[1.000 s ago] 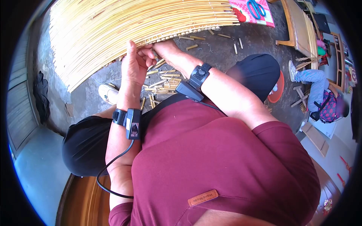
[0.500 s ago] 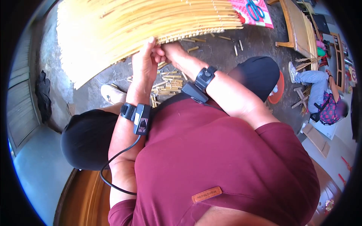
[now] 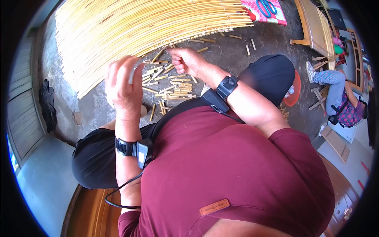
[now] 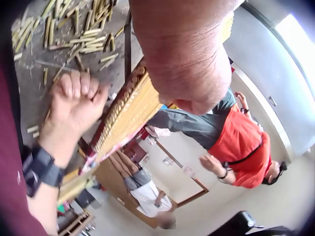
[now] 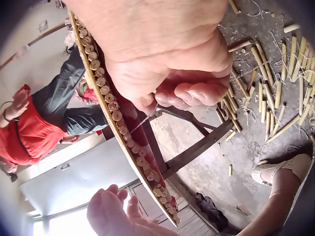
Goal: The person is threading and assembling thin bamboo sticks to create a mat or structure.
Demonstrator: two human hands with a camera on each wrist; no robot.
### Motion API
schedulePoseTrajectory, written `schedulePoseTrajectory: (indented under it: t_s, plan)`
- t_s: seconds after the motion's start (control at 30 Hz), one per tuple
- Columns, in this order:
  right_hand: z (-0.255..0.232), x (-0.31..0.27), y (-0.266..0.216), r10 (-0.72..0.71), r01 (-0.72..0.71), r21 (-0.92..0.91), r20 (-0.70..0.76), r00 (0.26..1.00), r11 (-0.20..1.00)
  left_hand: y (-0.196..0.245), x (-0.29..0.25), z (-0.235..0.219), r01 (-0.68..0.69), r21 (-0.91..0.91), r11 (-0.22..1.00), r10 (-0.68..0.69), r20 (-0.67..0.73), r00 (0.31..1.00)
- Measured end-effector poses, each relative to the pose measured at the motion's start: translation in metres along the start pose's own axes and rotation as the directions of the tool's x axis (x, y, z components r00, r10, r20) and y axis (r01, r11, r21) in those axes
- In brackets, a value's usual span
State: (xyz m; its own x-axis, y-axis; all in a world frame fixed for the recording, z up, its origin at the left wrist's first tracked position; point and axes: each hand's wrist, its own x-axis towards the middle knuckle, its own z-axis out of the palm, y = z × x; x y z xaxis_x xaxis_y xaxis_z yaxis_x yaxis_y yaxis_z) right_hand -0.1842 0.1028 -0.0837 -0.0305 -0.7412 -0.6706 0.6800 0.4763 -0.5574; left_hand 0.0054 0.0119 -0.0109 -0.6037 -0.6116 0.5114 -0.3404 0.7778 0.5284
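A mat of thin yellow reed sticks [image 3: 138,23] spreads in front of me, its near edge tied with pale string. By that edge my right hand [image 3: 189,61] has its fingers curled. In the right wrist view a thin string [image 5: 141,121] runs from the round stick ends [image 5: 118,117] to the right fingers, which pinch it. My left hand [image 3: 124,85] is raised to the left of the right one, apart from the mat's edge in the right wrist view, fingers loosely bent and nothing visible in them. Short cut stick pieces [image 3: 175,89] lie on the floor below the hands.
Blue-handled scissors [image 3: 266,8] rest on a pink patterned cloth [image 3: 278,17] beyond the mat's right end. An orange basin [image 3: 291,94] stands by my right knee. Wooden furniture [image 3: 312,31] and a seated person [image 3: 341,94] are at the right. Another person in a red top [image 4: 241,147] stands across the mat.
My left hand has left the mat's edge and moved left, towards my body. The right hand has drawn slightly back from under the edge, so its curled fingers now show.
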Motion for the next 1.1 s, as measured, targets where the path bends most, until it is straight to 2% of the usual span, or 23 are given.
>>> schedulePoseTrajectory:
  t_s: [0.03, 0.13, 0.23, 0.33, 0.43, 0.47, 0.57, 0.6, 0.63, 0.67, 0.7, 0.8, 0.9, 0.93, 1.03, 1.07, 1.1]
  plan:
    - [0.002, -0.002, -0.001, -0.01, 0.01, -0.015, -0.009, 1.0, 1.0, -0.006, 0.002, 0.001, -0.06, 0.169, 0.984, 0.075, -0.084, 0.994]
    - [0.009, -0.005, -0.004, -0.056, 0.052, -0.089, -0.04, 0.998, 0.995, -0.018, 0.001, 0.018, -0.009, 0.33, 0.944, -0.014, 0.068, 0.998]
    - [0.011, 0.002, -0.003, -0.13, 0.106, -0.224, -0.096, 0.987, 0.969, -0.024, 0.0, 0.031, -0.006, 0.518, 0.855, -0.075, 0.136, 0.988]
    - [0.015, 0.007, -0.003, -0.203, 0.135, -0.358, -0.159, 0.966, 0.924, -0.026, -0.002, 0.037, 0.032, 0.537, 0.843, -0.101, 0.1, 0.99]
    - [0.02, -0.004, 0.004, -0.24, 0.199, -0.27, -0.128, 0.962, 0.942, -0.022, 0.003, 0.037, 0.057, 0.536, 0.842, -0.118, 0.08, 0.99]
    - [0.007, -0.002, 0.008, -0.126, 0.106, -0.27, -0.06, 0.99, 0.957, -0.021, 0.003, 0.037, 0.064, 0.536, 0.842, -0.125, 0.079, 0.989]
    - [0.018, -0.036, -0.001, -0.219, 0.114, -0.616, -0.098, 0.971, 0.78, -0.023, 0.0, 0.038, 0.084, 0.514, 0.853, -0.137, 0.067, 0.988]
    - [0.013, -0.035, -0.003, -0.3, 0.147, -0.783, -0.053, 0.952, 0.604, -0.023, 0.0, 0.039, 0.082, 0.517, 0.852, -0.136, 0.067, 0.988]
    - [0.01, -0.038, -0.005, -0.525, 0.31, -0.845, 0.041, 0.85, 0.436, -0.024, 0.0, 0.039, 0.078, 0.519, 0.851, -0.131, 0.067, 0.989]
    - [0.008, -0.041, -0.009, -0.705, 0.428, -0.875, 0.157, 0.691, 0.225, -0.024, -0.001, 0.039, 0.082, 0.514, 0.854, -0.135, 0.067, 0.989]
    - [0.01, -0.044, -0.015, -0.823, 0.492, -0.87, 0.288, 0.489, -0.012, -0.024, -0.001, 0.039, 0.08, 0.513, 0.855, -0.133, 0.067, 0.989]
    - [0.031, -0.056, -0.032, -0.855, 0.478, -0.878, 0.262, 0.448, -0.018, -0.024, 0.0, 0.038, 0.08, 0.513, 0.855, -0.13, 0.063, 0.99]
    - [0.03, -0.048, -0.023, -0.78, 0.414, -0.862, 0.466, 0.417, -0.293, -0.023, 0.0, 0.038, 0.08, 0.518, 0.852, -0.132, 0.064, 0.989]
    - [0.034, -0.051, -0.019, -0.779, 0.392, -0.874, 0.452, 0.435, -0.288, -0.023, 0.001, 0.038, 0.079, 0.526, 0.847, -0.134, 0.067, 0.989]
    - [0.028, -0.048, -0.014, -0.731, 0.492, -0.819, 0.526, 0.436, -0.296, -0.023, 0.002, 0.038, 0.083, 0.526, 0.846, -0.14, 0.068, 0.988]
    - [0.027, -0.051, -0.014, -0.745, 0.51, -0.826, 0.493, 0.45, -0.239, -0.023, 0.003, 0.037, 0.084, 0.521, 0.849, -0.14, 0.068, 0.988]
    - [0.03, -0.05, -0.017, -0.767, 0.487, -0.842, 0.466, 0.441, -0.232, -0.023, 0.003, 0.038, 0.084, 0.519, 0.851, -0.137, 0.064, 0.988]
